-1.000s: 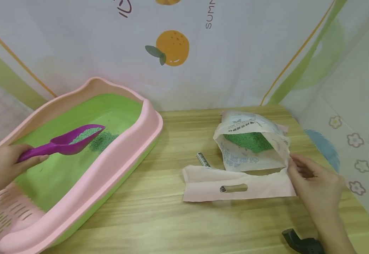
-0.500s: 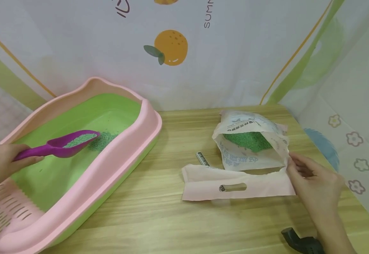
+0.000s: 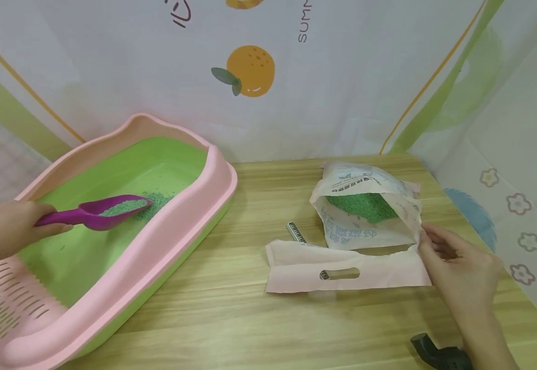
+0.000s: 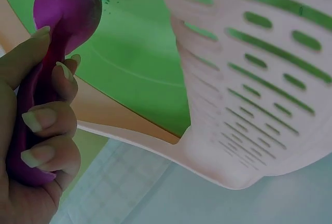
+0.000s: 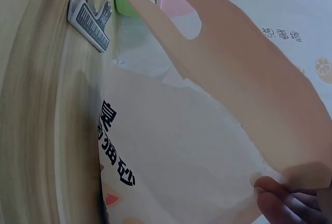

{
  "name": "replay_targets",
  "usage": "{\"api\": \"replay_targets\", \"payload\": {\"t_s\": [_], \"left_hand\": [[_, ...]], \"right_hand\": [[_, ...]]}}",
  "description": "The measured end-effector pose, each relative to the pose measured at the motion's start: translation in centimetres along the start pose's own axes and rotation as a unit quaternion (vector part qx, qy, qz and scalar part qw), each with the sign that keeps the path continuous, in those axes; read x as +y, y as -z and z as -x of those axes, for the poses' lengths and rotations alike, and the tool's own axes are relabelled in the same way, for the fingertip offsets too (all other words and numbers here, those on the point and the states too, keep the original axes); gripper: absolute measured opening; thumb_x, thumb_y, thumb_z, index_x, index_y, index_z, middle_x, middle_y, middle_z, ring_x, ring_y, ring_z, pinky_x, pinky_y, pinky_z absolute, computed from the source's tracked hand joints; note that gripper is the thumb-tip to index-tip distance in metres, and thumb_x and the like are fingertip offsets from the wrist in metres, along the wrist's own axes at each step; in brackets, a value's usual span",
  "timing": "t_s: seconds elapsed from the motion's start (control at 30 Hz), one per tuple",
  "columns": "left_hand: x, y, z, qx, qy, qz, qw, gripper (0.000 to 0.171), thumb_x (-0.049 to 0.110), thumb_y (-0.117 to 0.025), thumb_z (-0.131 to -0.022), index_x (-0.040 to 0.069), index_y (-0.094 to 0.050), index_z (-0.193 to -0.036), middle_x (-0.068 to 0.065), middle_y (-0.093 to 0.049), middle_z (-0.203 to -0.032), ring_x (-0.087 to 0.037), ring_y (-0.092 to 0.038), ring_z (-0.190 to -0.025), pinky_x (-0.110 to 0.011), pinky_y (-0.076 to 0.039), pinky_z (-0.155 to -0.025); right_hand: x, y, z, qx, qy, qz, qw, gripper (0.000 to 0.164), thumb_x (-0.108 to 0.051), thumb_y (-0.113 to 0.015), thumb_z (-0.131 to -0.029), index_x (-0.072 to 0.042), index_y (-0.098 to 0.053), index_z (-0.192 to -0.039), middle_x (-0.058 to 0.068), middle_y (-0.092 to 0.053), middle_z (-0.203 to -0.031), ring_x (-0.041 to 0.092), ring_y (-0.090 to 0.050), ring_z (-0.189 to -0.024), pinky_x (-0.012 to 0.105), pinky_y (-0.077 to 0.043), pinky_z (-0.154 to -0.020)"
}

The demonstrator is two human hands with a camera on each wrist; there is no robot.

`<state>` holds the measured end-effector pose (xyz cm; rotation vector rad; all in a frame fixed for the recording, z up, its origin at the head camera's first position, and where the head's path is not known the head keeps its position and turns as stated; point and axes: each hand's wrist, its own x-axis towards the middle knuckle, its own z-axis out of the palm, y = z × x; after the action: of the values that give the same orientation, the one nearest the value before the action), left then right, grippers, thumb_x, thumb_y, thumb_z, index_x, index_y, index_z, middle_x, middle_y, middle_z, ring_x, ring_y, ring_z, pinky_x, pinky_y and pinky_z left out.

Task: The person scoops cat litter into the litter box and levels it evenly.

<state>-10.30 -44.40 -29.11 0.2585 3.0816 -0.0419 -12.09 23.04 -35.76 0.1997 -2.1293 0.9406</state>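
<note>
My left hand (image 3: 16,228) grips the handle of a purple scoop (image 3: 99,221). Pale green cat litter fills much of the scoop, whose tip is right at a small patch of darker green litter (image 3: 159,203) inside the pink-and-green litter box (image 3: 171,221). In the left wrist view, curled fingers (image 4: 44,117) wrap the scoop's handle. At the right, my right hand (image 3: 464,270) pinches the corner of a white cat litter bag (image 3: 365,236). Its mouth gapes, showing green litter inside. A partly torn strip with a handle hole (image 3: 291,275) hangs from the bag at the pinched corner.
A grey clip (image 5: 89,25) lies on the wooden table (image 3: 231,308), partly behind the strip in the head view. A black curved object (image 3: 441,354) sits by the right forearm. The box's slotted pink step (image 3: 4,300) is at the near left. A fruit-print curtain (image 3: 157,77) hangs behind.
The scoop has come down in the box, its tip now lower and close by the litter patch. My right hand keeps its pinch on the bag's corner.
</note>
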Motion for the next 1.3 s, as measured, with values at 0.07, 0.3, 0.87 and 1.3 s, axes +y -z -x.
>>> {"api": "replay_targets", "payload": {"t_s": [0.07, 0.3, 0.87, 1.3], "left_hand": [[0.2, 0.3, -0.2, -0.018, 0.004, 0.001, 0.9998, 0.031, 0.027, -0.065, -0.099, 0.014, -0.055, -0.073, 0.007, -0.039, -0.06, -0.004, -0.031, -0.052, -0.021, -0.029, -0.053], [0.5, 1.4, -1.1, -0.073, 0.015, -0.014, 0.9971, 0.033, 0.028, -0.062, -0.101, 0.014, -0.054, -0.073, 0.006, -0.041, -0.062, -0.006, -0.036, -0.053, -0.022, -0.031, -0.053], [0.3, 2.7, -2.6, -0.084, -0.016, -0.041, 0.9955, 0.02, 0.023, -0.071, -0.094, 0.01, -0.066, -0.079, 0.006, -0.048, -0.065, -0.007, -0.041, -0.057, -0.023, -0.034, -0.055], [1.3, 4.7, -4.3, -0.082, -0.034, -0.081, 0.9927, 0.033, 0.023, -0.078, -0.086, 0.017, -0.053, -0.067, 0.006, -0.037, -0.06, -0.006, -0.032, -0.055, -0.022, -0.029, -0.055]], "right_hand": [[0.0, 0.0, 0.0, -0.001, 0.006, -0.002, 1.0, 0.016, 0.006, -0.068, -0.081, 0.011, -0.075, -0.094, -0.012, -0.075, -0.084, -0.029, -0.054, -0.07, -0.004, -0.044, -0.065], [0.0, 0.1, -0.3, -0.003, 0.013, 0.0, 1.0, 0.016, 0.004, -0.067, -0.082, 0.011, -0.075, -0.094, -0.013, -0.075, -0.085, -0.029, -0.053, -0.07, -0.004, -0.043, -0.064], [-0.2, 0.4, -0.1, 0.003, -0.001, -0.011, 1.0, 0.017, 0.008, -0.067, -0.08, 0.01, -0.076, -0.094, -0.045, -0.057, -0.091, -0.027, -0.056, -0.071, -0.003, -0.044, -0.066], [-0.2, 0.5, 0.1, 0.003, 0.002, -0.012, 1.0, 0.017, 0.007, -0.068, -0.081, 0.009, -0.077, -0.095, -0.044, -0.057, -0.091, -0.027, -0.056, -0.07, -0.004, -0.044, -0.065]]}}
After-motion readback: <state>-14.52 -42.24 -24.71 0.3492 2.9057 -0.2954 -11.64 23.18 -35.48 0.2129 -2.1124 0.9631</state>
